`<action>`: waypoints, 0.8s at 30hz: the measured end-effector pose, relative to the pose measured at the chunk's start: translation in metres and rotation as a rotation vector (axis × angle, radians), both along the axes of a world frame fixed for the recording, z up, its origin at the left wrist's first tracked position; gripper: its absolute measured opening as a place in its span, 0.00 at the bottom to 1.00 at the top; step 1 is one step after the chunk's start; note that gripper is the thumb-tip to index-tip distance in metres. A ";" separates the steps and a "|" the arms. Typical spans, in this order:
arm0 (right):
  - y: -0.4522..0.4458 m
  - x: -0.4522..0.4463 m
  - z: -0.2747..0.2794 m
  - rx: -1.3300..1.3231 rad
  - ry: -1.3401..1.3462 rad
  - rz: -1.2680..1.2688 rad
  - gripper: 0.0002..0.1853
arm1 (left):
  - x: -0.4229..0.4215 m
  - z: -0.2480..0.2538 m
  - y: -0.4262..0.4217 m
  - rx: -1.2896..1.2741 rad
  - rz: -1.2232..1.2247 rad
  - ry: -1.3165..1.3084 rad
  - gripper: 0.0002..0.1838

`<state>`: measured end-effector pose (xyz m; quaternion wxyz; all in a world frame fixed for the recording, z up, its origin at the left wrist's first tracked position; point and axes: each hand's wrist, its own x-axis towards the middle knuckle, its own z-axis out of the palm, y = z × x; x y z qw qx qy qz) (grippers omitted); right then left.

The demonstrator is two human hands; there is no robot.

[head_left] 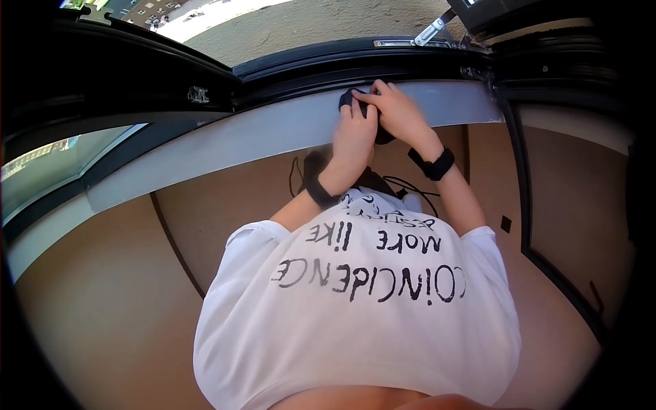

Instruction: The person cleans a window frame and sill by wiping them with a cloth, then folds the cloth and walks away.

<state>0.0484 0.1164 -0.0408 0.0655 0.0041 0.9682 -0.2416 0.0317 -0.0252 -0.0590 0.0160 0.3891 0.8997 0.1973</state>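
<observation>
A dark cloth is bunched over the pale window sill, close to the black frame. My left hand grips it from the near side, fingers bent onto the fabric. Against its right side, my right hand has thumb and fingers pinched on the same cloth. The two hands touch or nearly touch at the fingertips. Part of the dark material hangs below them at the sill's front edge. Each wrist wears a black band.
The pale sill runs across the view below the black window frame. A metal hinge arm is at the upper right, and a metal latch at the left. Dark cables lie beneath the sill. Outside is a rough surface.
</observation>
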 end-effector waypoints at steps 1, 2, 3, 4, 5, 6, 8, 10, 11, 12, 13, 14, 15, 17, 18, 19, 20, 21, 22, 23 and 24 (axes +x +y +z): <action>-0.005 -0.003 -0.001 0.014 0.016 0.002 0.24 | -0.004 -0.005 -0.007 0.002 -0.009 -0.002 0.26; -0.010 -0.004 -0.003 0.028 0.033 0.003 0.24 | -0.005 -0.008 -0.010 0.006 0.002 0.010 0.27; -0.012 -0.003 -0.004 0.040 0.048 0.001 0.25 | -0.005 -0.008 -0.011 0.009 0.010 0.021 0.28; -0.010 -0.001 -0.001 -0.001 0.059 -0.009 0.26 | -0.004 -0.008 -0.007 0.035 -0.002 0.036 0.26; -0.004 0.004 -0.003 -0.014 0.036 -0.045 0.26 | -0.002 -0.009 -0.001 0.060 -0.013 0.051 0.23; 0.006 0.009 -0.005 -0.025 0.014 -0.078 0.25 | -0.001 -0.010 0.007 0.087 -0.020 0.069 0.21; 0.026 0.019 -0.003 -0.063 -0.061 -0.159 0.26 | 0.004 -0.010 0.023 0.106 -0.033 0.116 0.18; 0.028 0.024 -0.002 -0.069 -0.045 -0.169 0.27 | 0.010 -0.012 0.033 0.087 -0.011 0.176 0.18; 0.028 0.024 -0.002 -0.071 -0.040 -0.172 0.27 | 0.010 -0.014 0.032 0.102 -0.004 0.154 0.18; 0.023 0.022 -0.002 -0.056 -0.034 -0.170 0.28 | 0.009 -0.015 0.027 0.115 0.001 0.129 0.18; 0.016 0.018 -0.004 -0.046 0.009 -0.140 0.28 | 0.007 -0.016 0.022 0.127 0.004 0.105 0.18; 0.006 0.013 -0.008 -0.035 0.053 -0.112 0.28 | 0.003 -0.019 0.012 0.121 0.022 0.087 0.20; -0.003 0.007 -0.010 -0.024 0.098 -0.086 0.28 | -0.002 0.002 -0.003 0.081 0.013 -0.084 0.22; -0.024 -0.003 -0.006 0.022 0.053 -0.042 0.27 | -0.009 -0.007 -0.024 0.065 0.051 -0.048 0.25; -0.034 -0.007 -0.006 0.007 0.073 -0.014 0.26 | -0.011 -0.005 -0.035 0.061 0.067 -0.027 0.26; -0.041 -0.009 -0.006 -0.007 0.091 0.014 0.26 | -0.011 -0.002 -0.043 0.059 0.083 -0.007 0.27; -0.047 -0.008 -0.002 0.018 0.060 0.004 0.26 | -0.010 0.000 -0.049 0.062 0.088 -0.003 0.27; -0.044 -0.006 -0.003 -0.008 0.067 -0.018 0.26 | -0.011 0.000 -0.047 0.067 0.076 0.009 0.27; -0.038 -0.002 -0.006 -0.034 0.073 -0.038 0.26 | -0.010 -0.002 -0.044 0.072 0.065 0.021 0.26; -0.032 0.004 -0.007 -0.061 0.079 -0.056 0.26 | -0.009 -0.003 -0.039 0.076 0.057 0.032 0.26; -0.023 0.009 -0.004 -0.047 0.048 -0.113 0.26 | -0.007 0.000 -0.028 0.114 0.034 0.028 0.23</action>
